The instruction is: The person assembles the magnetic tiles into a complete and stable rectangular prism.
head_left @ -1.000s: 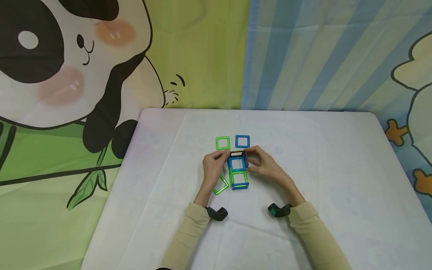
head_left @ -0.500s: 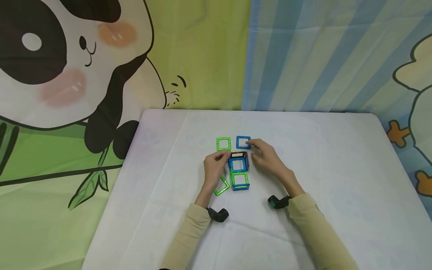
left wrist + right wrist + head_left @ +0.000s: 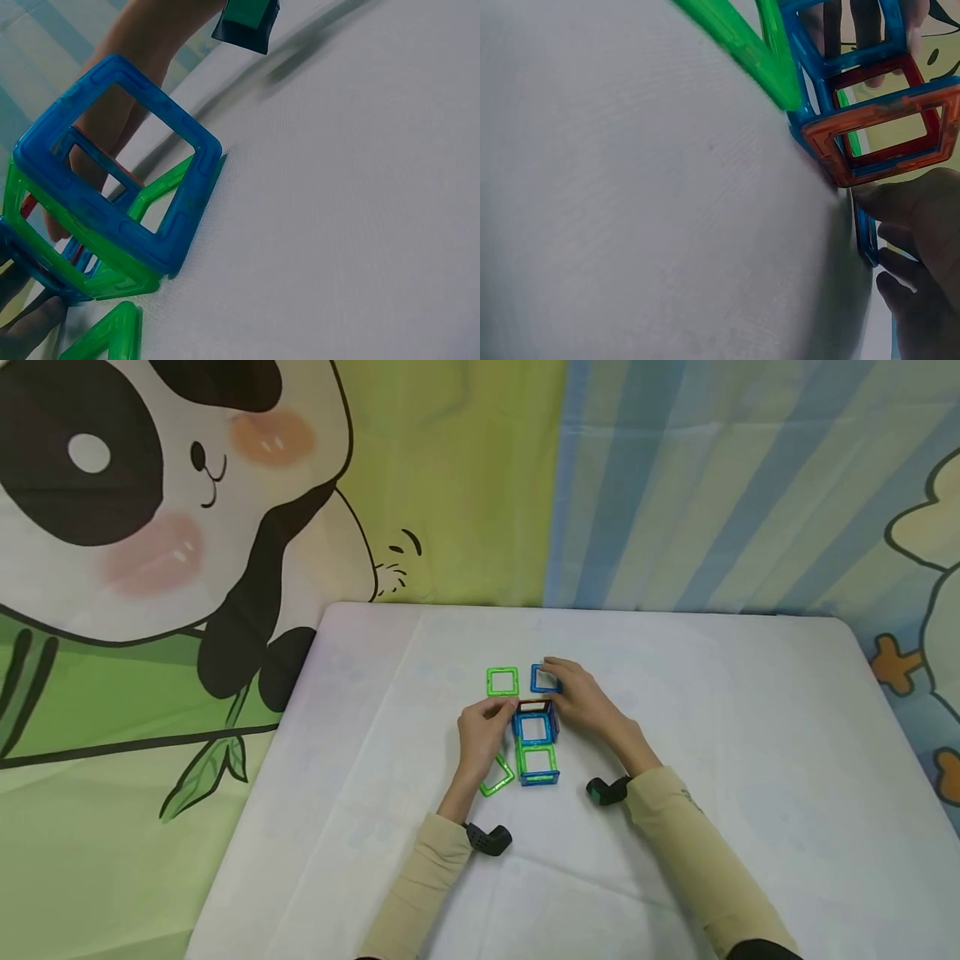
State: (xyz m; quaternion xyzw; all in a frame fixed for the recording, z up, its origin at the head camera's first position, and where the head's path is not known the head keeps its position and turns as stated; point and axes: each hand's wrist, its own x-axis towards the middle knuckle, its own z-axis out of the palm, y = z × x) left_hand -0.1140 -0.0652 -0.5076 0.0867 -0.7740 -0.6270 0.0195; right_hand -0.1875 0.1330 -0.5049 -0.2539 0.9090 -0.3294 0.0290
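A small structure of square magnetic tiles [image 3: 535, 717] stands mid-table, with blue and green frames and a red one at its back. In the right wrist view an orange-red tile [image 3: 889, 135] forms one side. My left hand [image 3: 480, 735] pinches the structure's far left corner. Beyond it, my right hand [image 3: 588, 697] grips a loose flat blue square tile [image 3: 536, 678], fingers over its far edge and thumb by the near one. Part of that tile is hidden by the fingers. In the left wrist view, fingertips [image 3: 37, 322] of my left hand touch the structure's lower edge.
A green square tile [image 3: 502, 669] lies flat behind the left hand. Another green tile [image 3: 497, 787] lies beside the structure, partly hidden by the left wrist. The white-covered table [image 3: 720, 735] meets a printed cloth backdrop [image 3: 465, 485] at its far edge.
My right hand has left the structure's right side and moved away from me to the loose blue tile, its fingers now over it. My left hand keeps its place at the corner.
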